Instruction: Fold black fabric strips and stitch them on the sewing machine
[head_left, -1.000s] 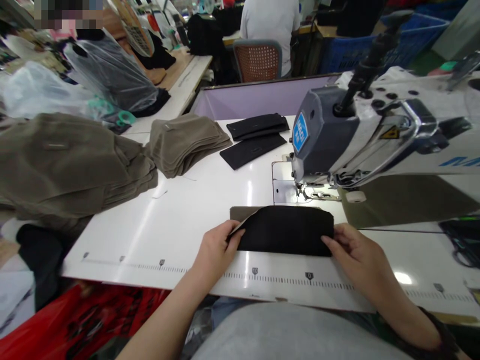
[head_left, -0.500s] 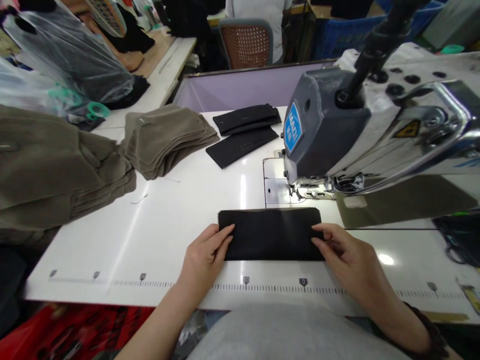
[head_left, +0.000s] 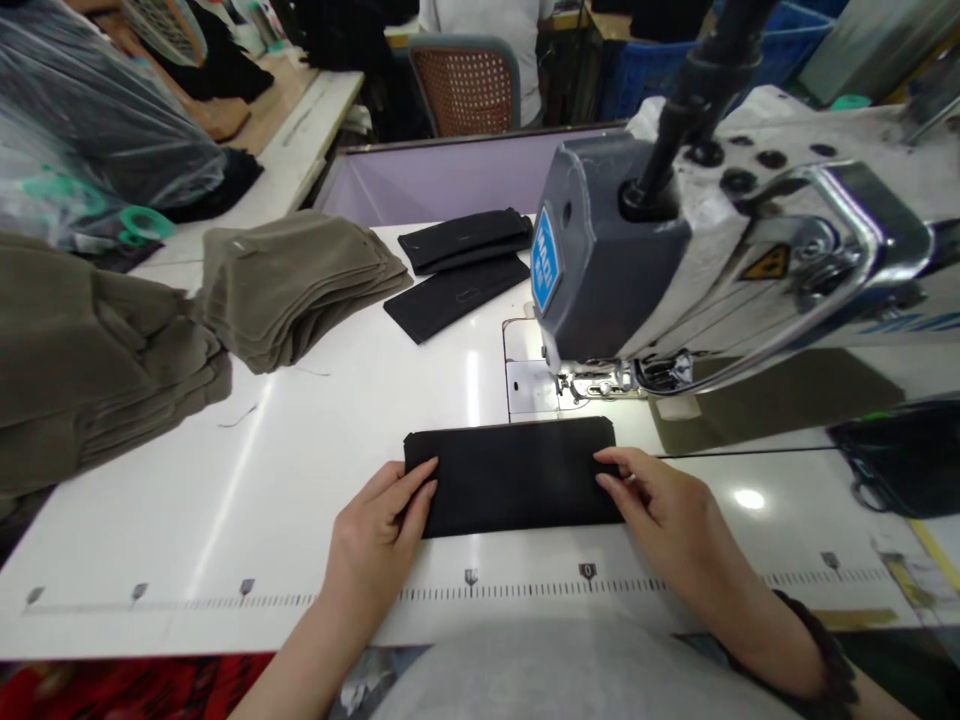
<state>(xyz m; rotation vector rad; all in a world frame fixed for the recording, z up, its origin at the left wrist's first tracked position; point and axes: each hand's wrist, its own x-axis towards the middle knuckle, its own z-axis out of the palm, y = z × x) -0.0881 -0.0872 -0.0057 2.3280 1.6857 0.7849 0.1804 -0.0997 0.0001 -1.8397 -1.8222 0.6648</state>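
A black rectangular fabric piece [head_left: 517, 478] lies flat on the white sewing table in front of the machine. Its left end is pinched between the thumb and fingers of my left hand [head_left: 382, 525]. At the right end, my right hand [head_left: 664, 510] grips it the same way. Just beyond the piece's far edge are the presser foot and needle area [head_left: 574, 385] of the sewing machine [head_left: 622, 240]; the fabric is apart from the foot. The far corners of the piece look clipped.
Olive fabric pieces [head_left: 292, 280] are stacked at the left, with a larger olive pile [head_left: 90, 360] nearer. Folded black pieces [head_left: 461, 285] lie behind. A ruler scale [head_left: 525, 588] runs along the front edge. A dark pouch [head_left: 907, 455] sits at right. Beyond the table a person [head_left: 487, 20] sits on a chair [head_left: 466, 90].
The view has shifted slightly, moving most things left in the picture. Both hands keep their hold on the black fabric piece, which now looks slightly tilted, its left end nearer me.
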